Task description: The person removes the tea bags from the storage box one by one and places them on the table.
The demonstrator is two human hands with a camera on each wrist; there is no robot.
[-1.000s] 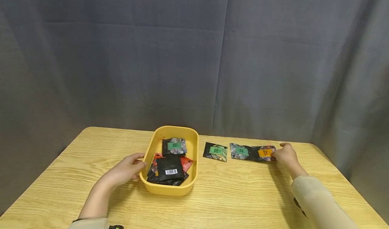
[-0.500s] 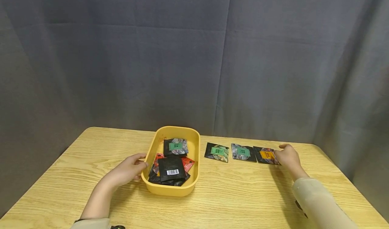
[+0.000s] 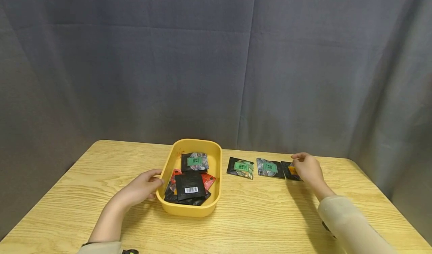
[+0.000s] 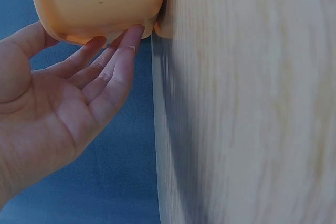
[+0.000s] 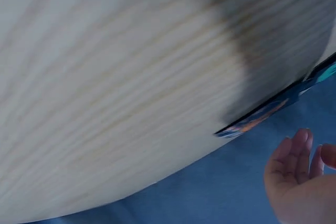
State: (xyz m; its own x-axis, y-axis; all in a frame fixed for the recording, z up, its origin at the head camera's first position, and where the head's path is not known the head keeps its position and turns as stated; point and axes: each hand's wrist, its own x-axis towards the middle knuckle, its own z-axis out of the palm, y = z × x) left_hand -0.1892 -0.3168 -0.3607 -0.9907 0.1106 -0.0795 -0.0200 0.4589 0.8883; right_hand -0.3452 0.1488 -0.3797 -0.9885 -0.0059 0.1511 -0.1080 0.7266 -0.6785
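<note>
My left hand (image 3: 141, 188) holds the left wall of a yellow plastic bin (image 3: 189, 210), its thumb at the rim. In the left wrist view the other fingers (image 4: 113, 74) lie along the outside of the bin. Over the table's right side, my right hand (image 3: 308, 170) hovers with loosely bent fingers and holds nothing. Below it lies a black packet with an orange label (image 3: 291, 171), partly hidden by the hand; the right wrist view shows the orange-labelled packet (image 5: 257, 119) apart from the fingers. Two green-labelled packets, one (image 3: 270, 168) beside it and another (image 3: 240, 168) farther left, complete the row.
Inside the bin are several packets: a green-labelled one (image 3: 194, 162) at the back, a black one with a barcode (image 3: 190, 186) on top, and red ones (image 3: 208, 180) beneath. The wooden table (image 3: 249, 216) ends at a grey curtain (image 3: 189, 78).
The orange-labelled packet has turned out from over its neighbour and lies beside it. My right hand has let go of it, risen and shifted left. The left hand stays at the bin.
</note>
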